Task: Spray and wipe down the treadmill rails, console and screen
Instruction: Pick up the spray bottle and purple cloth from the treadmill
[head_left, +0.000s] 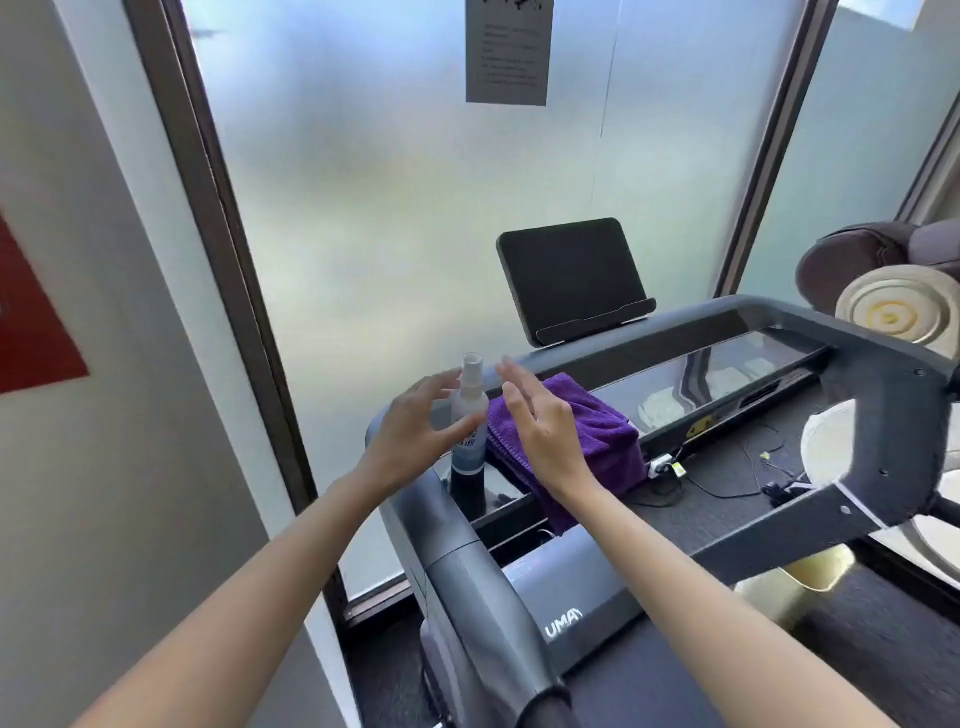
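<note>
Both hands are spread with straight fingers and hold nothing: the left hand (415, 426) just beside the upright spray bottle (469, 426), the right hand (540, 421) over the folded purple cloth (587, 436). Bottle and cloth sit at the console's (727, 358) left end, below the dark screen (571, 275). Judging by this, spraying and wiping of the left rail (467, 587), console and screen all remain undone.

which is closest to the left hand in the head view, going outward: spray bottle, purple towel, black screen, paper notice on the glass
From the left hand:
1. Spray bottle, just right of its fingers.
2. Purple towel, right of the bottle, on the console.
3. Black screen, up and right, behind the console.
4. Paper notice, high on the glass.
</note>
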